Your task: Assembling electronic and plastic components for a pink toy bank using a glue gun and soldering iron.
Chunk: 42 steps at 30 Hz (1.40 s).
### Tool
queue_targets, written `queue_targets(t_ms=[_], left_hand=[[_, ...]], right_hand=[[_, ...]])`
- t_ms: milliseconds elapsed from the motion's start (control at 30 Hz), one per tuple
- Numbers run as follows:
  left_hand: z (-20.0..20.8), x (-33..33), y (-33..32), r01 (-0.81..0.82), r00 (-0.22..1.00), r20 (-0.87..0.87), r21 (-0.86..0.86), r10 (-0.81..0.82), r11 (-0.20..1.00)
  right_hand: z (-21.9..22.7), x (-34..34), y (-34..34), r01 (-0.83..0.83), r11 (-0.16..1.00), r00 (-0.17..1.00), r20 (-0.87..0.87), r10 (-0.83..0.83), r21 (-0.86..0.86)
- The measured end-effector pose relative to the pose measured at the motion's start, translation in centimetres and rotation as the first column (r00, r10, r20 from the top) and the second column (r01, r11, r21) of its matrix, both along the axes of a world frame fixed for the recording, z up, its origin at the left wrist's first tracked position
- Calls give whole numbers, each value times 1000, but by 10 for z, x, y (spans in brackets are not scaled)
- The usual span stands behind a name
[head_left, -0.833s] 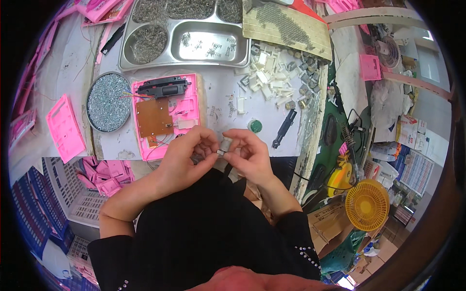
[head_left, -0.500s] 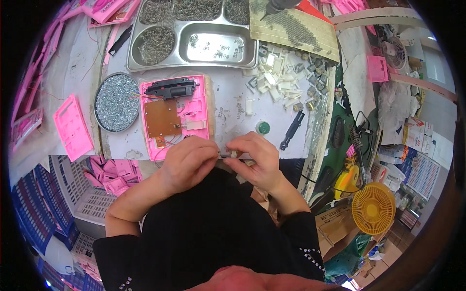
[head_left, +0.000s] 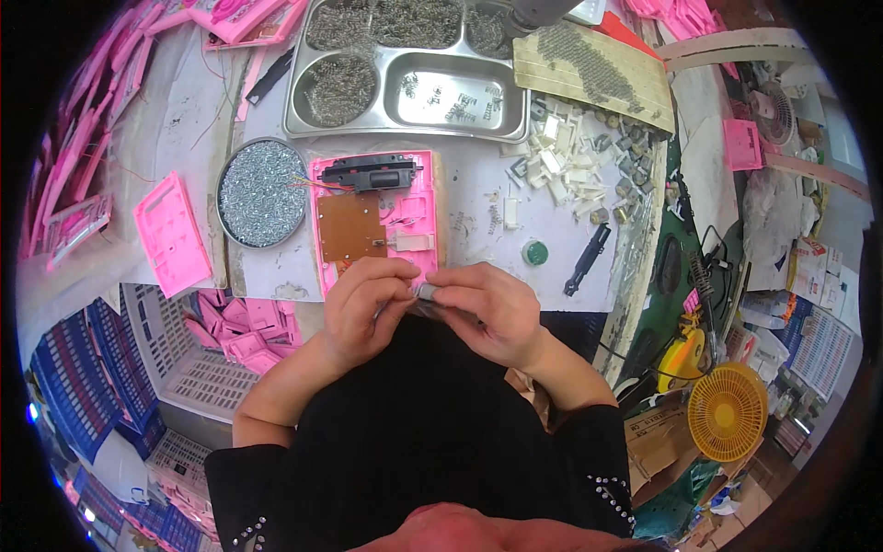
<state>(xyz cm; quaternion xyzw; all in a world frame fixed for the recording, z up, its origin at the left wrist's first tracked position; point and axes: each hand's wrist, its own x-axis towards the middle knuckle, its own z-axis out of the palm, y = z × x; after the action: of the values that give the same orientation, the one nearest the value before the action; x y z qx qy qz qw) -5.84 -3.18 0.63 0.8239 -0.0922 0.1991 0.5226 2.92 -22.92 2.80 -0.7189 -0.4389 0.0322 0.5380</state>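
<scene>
A small grey part [head_left: 426,293] sits between the fingertips of two bare hands at the near edge of a cluttered tabletop [head_left: 478,262]. The fingers of the right hand [head_left: 495,308] pinch it; those of the left hand [head_left: 366,311] bunch together at its left end, their exact grip hidden. Just beyond the fingers lies an open pink casing [head_left: 420,208] carrying a brown board [head_left: 354,228] and a black module [head_left: 370,174]. A round dish [head_left: 221,204] of silvery screws stands to their left; a green-topped piece [head_left: 534,253] and a black bar [head_left: 587,260] lie to their right. Farther beyond are white plastic parts [head_left: 556,164] and a metal tray [head_left: 405,127]. Printed marks, too small to make out, show on a cardboard box [head_left: 648,443], right of the fingers and lower.
</scene>
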Motion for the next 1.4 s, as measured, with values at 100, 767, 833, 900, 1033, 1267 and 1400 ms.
queue_targets(t_ms=[100,767,833,900,1033,1267,1400], left_hand=[[-4,-4,1,-92,996,12,-6,92,996],[-1,40,86,-201,961,-13,649,275,733],[6,39,70,-202,968,-7,572,251,795],[11,45,43,-119,979,-72,554,190,824],[-4,47,25,-127,989,2,551,151,825],[-5,20,45,-130,991,42,469,125,873],[-8,18,44,-131,991,57,456,118,881]], right_hand=[[-2,1,6,19,999,999,46,-18,-34],[-22,61,23,237,963,971,19,-236,-127],[-26,69,20,300,942,954,53,-296,-149],[-27,68,18,335,928,940,-3,-340,-160],[-29,62,19,328,924,942,-1,-335,-195],[-37,50,37,191,959,982,40,-187,-210],[-35,49,43,219,941,976,67,-209,-259]])
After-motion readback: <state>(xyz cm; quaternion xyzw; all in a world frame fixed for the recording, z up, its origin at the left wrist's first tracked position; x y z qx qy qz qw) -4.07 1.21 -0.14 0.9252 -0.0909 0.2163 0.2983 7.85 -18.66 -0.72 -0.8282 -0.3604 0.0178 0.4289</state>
